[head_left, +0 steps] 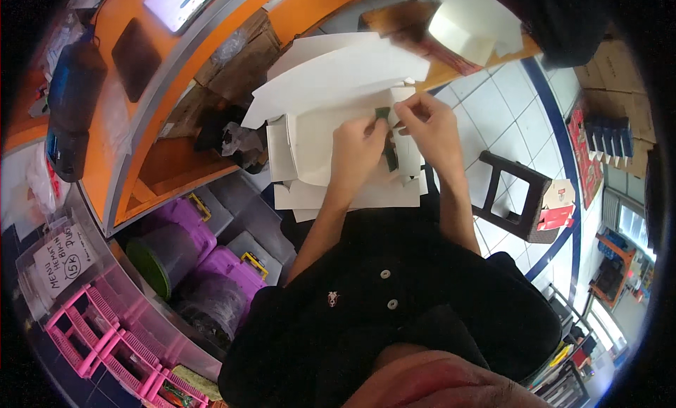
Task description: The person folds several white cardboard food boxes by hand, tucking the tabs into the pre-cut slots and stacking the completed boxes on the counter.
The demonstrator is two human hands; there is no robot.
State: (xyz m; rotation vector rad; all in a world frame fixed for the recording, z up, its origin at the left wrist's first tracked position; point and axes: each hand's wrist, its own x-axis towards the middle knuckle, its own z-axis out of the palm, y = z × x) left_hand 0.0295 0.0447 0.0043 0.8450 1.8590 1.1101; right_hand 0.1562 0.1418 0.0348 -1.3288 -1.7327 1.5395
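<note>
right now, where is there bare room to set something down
White floor tiles lie bare between the right hand and dark brown stool; the white carton's base is bare left of the left hand. It's crowded around the purple bins.

Floor point(508, 101): white square tiles, edged by a dark blue band point(555, 119).
Tabletop point(158, 48): orange, grey-edged, at upper left.
Shelf point(165, 158): orange, open, beneath it.
Stool point(536, 205): dark, on the tiles.
Window point(632, 228): far right.
Light: brightest around the window.
</note>
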